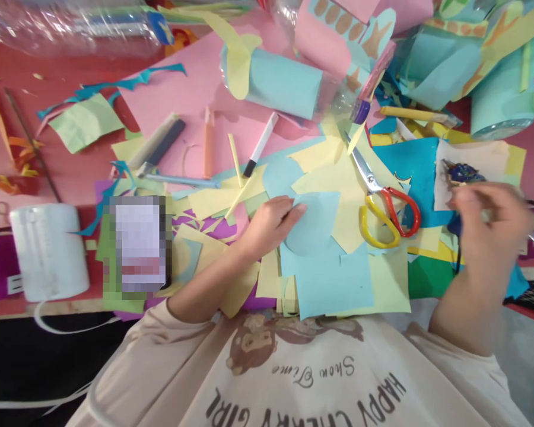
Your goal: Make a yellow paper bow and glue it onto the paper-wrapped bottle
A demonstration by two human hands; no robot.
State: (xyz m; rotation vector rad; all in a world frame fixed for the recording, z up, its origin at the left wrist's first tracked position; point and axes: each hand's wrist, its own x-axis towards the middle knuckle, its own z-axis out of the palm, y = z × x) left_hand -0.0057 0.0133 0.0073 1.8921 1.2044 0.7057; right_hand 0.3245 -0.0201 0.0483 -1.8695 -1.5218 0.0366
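My left hand [273,222] rests at the middle of the table, its thumb and fingers closed at the left edge of a light blue paper piece [315,222]. Below that piece lies a larger light blue sheet [333,281]. My right hand [493,219] is raised at the right, blurred by motion, with its fingers curled; whether it holds anything is too smeared to tell. Just beyond its fingertips, a dark blue crumpled item [465,172] lies on a pale paper [445,190]. Scissors [374,187] with red and yellow handles lie between my hands, blades pointing away.
At the left are a phone [140,243] and a white device [50,252] with a cable. Markers [261,144] and paper scraps cover the middle. A blue-wrapped bottle [280,80] lies at the back; a light blue paper-covered container [501,104] stands at the back right.
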